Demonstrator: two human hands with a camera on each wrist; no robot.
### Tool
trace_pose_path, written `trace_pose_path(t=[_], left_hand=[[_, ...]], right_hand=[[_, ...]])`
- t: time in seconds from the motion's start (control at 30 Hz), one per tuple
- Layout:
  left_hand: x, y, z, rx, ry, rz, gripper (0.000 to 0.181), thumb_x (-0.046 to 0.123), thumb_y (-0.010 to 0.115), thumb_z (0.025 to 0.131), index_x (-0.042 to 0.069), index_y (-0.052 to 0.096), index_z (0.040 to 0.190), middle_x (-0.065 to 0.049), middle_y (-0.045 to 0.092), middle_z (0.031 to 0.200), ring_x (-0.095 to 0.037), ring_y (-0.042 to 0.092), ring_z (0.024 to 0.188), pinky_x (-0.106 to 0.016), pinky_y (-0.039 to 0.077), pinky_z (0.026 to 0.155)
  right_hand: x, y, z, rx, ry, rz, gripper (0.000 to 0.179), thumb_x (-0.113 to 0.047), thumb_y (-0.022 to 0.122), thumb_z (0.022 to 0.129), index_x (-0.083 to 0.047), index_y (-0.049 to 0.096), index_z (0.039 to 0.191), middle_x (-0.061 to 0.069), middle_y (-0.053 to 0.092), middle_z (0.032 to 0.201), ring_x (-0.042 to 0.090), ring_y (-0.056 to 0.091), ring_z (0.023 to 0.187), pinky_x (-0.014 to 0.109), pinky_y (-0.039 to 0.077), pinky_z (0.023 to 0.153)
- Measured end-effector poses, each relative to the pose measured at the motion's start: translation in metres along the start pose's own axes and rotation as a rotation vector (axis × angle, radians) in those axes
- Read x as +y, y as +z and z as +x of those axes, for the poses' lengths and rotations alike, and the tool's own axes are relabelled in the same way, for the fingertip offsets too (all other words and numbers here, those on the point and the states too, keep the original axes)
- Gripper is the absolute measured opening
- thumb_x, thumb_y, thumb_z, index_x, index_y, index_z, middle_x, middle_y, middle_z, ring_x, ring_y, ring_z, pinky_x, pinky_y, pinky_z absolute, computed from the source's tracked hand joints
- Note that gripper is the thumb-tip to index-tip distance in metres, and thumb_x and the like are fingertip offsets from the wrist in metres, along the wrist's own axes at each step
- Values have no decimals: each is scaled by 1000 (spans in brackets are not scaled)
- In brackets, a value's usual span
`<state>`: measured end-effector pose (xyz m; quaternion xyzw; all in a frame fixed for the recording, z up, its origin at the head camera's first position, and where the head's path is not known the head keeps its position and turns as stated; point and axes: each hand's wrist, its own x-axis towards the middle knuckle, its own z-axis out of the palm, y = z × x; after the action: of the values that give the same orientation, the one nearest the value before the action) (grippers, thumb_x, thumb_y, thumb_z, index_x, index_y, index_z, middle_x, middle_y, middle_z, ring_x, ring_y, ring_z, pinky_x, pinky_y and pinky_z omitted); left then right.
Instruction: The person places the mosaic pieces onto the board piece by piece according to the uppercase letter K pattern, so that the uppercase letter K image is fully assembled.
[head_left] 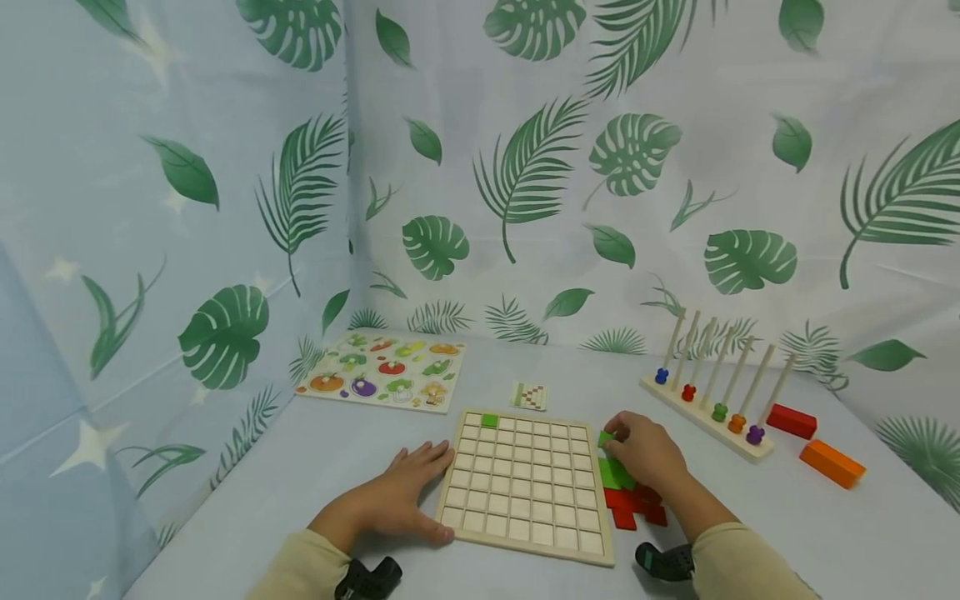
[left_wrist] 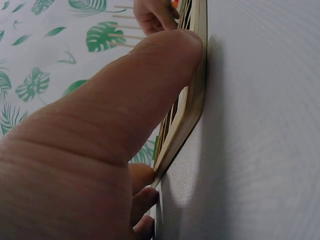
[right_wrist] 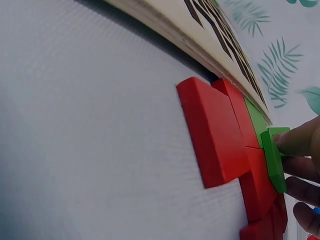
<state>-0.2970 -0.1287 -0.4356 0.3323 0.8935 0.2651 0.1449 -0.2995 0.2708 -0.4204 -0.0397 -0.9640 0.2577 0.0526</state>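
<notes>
A wooden grid board [head_left: 517,475] lies on the table, with one green tile [head_left: 490,421] in its far row near the left corner. My left hand [head_left: 401,492] lies spread at the board's left side, its thumb [left_wrist: 165,55] against the near corner edge and its other fingers along the side. Off the board's right edge, my right hand [head_left: 648,450] pinches a green square tile [right_wrist: 274,160] between thumb and fingers. Close under that hand are more green tiles [head_left: 615,473] and a heap of red tiles [right_wrist: 215,130], partly overlapping one another.
A small pattern card [head_left: 530,396] lies beyond the board. At the back left is a vegetable picture board [head_left: 390,367]. To the right stands a peg rack [head_left: 705,412] with small coloured pieces, beside a red block [head_left: 792,421] and an orange block [head_left: 832,463]. Leaf-print cloth hangs behind.
</notes>
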Motion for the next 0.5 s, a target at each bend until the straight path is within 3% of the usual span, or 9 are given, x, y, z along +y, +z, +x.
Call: trace_pose_path(t=[0.13, 0.5], left_hand=[[1, 0, 0, -4, -2, 3, 115, 62, 80, 77, 10, 23, 163, -8, 17, 169, -31, 9, 155, -57, 2, 122], [2, 0, 0, -2, -18, 10, 116, 62, 81, 76, 9, 25, 163, -8, 17, 169, -31, 9, 155, -56, 1, 122]], right_hand=[[0, -2, 2, 16, 17, 8, 20, -13, 72, 95, -5, 68, 113, 13, 69, 102, 25, 61, 84, 44, 55, 73], [-7, 1, 11, 97, 61, 159, 20, -12, 61, 99, -2, 68, 115, 18, 68, 106, 26, 61, 82, 37, 54, 65]])
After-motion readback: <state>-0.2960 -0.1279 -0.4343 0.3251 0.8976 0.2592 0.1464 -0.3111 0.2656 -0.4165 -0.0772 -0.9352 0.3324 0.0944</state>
